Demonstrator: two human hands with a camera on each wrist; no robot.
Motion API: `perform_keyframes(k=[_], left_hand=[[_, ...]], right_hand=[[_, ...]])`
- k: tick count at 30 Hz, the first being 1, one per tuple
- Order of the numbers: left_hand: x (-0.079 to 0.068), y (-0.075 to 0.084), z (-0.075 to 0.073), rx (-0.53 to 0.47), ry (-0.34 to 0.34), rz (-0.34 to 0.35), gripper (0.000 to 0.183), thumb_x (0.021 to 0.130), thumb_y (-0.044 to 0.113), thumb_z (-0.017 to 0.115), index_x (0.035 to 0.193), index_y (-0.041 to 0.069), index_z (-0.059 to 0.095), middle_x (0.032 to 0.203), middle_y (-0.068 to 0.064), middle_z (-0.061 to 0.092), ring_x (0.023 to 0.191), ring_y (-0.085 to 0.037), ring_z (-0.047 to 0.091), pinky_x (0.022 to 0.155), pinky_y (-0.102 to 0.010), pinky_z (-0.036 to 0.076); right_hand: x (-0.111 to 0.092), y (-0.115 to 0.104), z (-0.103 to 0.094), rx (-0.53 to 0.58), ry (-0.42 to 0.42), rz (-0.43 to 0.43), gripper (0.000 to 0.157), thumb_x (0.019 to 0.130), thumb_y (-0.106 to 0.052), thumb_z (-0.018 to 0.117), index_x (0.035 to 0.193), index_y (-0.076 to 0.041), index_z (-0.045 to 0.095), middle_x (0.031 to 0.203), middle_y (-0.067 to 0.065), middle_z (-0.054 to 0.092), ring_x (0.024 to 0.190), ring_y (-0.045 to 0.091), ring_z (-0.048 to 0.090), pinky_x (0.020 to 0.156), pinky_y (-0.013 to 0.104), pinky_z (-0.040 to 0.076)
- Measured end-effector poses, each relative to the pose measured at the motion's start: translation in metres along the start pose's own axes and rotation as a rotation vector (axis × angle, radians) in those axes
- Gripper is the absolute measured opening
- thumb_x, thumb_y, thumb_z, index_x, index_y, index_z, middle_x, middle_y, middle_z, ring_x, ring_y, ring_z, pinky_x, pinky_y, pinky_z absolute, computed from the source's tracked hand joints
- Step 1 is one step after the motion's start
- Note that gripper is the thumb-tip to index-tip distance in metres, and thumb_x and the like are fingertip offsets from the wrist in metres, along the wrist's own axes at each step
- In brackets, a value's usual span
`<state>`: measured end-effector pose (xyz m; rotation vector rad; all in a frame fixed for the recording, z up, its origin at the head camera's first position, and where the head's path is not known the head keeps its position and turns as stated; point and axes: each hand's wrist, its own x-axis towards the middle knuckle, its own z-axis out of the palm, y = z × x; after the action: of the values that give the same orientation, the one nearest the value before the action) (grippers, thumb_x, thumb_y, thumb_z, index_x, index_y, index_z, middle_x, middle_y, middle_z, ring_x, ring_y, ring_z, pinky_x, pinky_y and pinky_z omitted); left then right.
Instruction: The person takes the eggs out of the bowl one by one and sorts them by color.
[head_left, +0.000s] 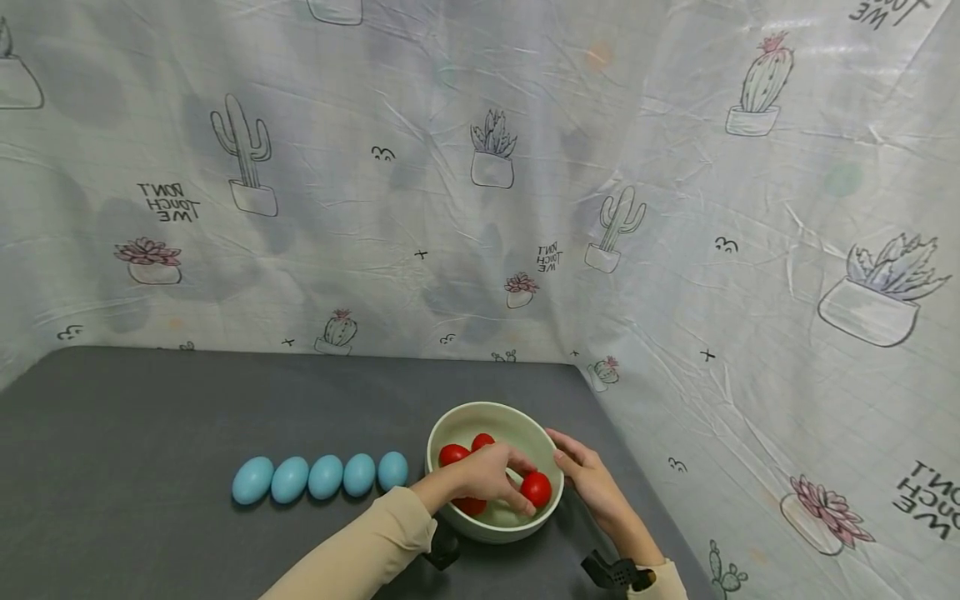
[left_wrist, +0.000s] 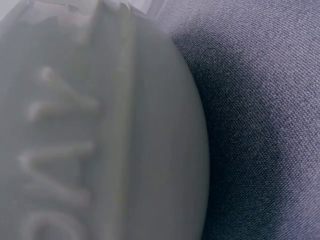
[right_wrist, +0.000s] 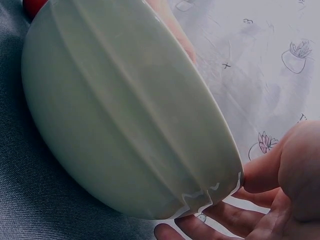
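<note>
Bowl first: from where I sit, the pale green bowl point(head_left: 517, 433) is on the dark grey table point(head_left: 150, 417), right of centre on the head feed. The person's left hand point(head_left: 487, 473) dips inside it, thumb and fingers bent round a red egg point(head_left: 536, 490) near the right inner wall, the gap between them only about as wide as the egg itself. I cannot tell whether it bears any of the egg's weight. Three more red eggs point(head_left: 453, 454) show in the bowl, partly hidden by that hand.

The right hand point(head_left: 596, 483) holds the bowl at its right side; on the right wrist feed I see the thumb at the rim and the fingers loosely bent against the outer wall. A patch of red point(right_wrist: 34, 6) peeks past the bowl in that view's top corner; I cannot make out what it is.

Just left of the bowl, five light blue eggs point(head_left: 325, 477) lie in a row on the table. My left wrist feed gives me blurred raised lettering point(left_wrist: 62, 145) on the bowl's wall. Behind the table hangs a pale sheet point(head_left: 390, 208) printed with potted cacti.
</note>
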<state>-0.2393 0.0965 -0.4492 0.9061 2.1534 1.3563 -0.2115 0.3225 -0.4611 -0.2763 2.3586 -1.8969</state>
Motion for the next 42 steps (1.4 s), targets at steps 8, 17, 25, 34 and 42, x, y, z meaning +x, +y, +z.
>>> perform_keyframes(k=[8,17,25,34,42], left_hand=[[0.000,-0.002,-0.001,-0.003,-0.025,0.040,0.055,0.077,0.017,0.087,0.126,0.005,0.066,0.110,0.007,0.067,0.085,-0.006,0.067,0.081,-0.023,0.052],[-0.005,-0.002,-0.003,-0.042,-0.022,0.044,0.051,0.077,0.015,0.087,0.123,0.008,0.067,0.109,0.008,0.066,0.090,-0.007,0.068,0.080,-0.024,0.054],[-0.011,0.003,-0.009,-0.034,0.094,0.087,0.050,0.075,0.022,0.088,0.119,0.010,0.068,0.111,0.008,0.065,0.089,-0.008,0.067,0.078,-0.025,0.054],[-0.037,0.015,-0.026,-0.107,0.277,0.178,0.053,0.080,0.023,0.084,0.126,0.008,0.063,0.113,0.001,0.064,0.097,-0.017,0.066,0.080,-0.030,0.056],[-0.085,0.024,-0.047,-0.168,0.395,0.214,0.055,0.081,0.021,0.084,0.129,0.007,0.060,0.116,-0.005,0.064,0.107,-0.024,0.064,0.087,-0.034,0.056]], right_hand=[[0.000,0.001,0.000,-0.010,0.008,0.002,0.047,0.106,-0.018,0.048,0.147,0.003,0.040,0.146,0.023,0.043,0.127,0.035,0.049,0.098,0.035,0.049],[-0.001,-0.001,0.003,0.000,0.004,0.007,0.048,0.106,-0.019,0.049,0.148,0.002,0.039,0.146,0.023,0.043,0.125,0.033,0.051,0.092,0.029,0.051],[-0.002,-0.002,0.004,0.008,0.007,0.008,0.049,0.106,-0.019,0.049,0.148,0.002,0.039,0.145,0.023,0.044,0.120,0.028,0.055,0.090,0.029,0.052],[-0.006,-0.004,0.004,0.000,0.030,0.035,0.050,0.105,-0.019,0.050,0.149,0.001,0.038,0.147,0.022,0.042,0.123,0.030,0.053,0.092,0.031,0.052],[-0.003,-0.005,0.006,0.014,0.035,0.032,0.047,0.105,-0.016,0.049,0.148,0.001,0.040,0.148,0.022,0.041,0.126,0.033,0.050,0.091,0.029,0.052]])
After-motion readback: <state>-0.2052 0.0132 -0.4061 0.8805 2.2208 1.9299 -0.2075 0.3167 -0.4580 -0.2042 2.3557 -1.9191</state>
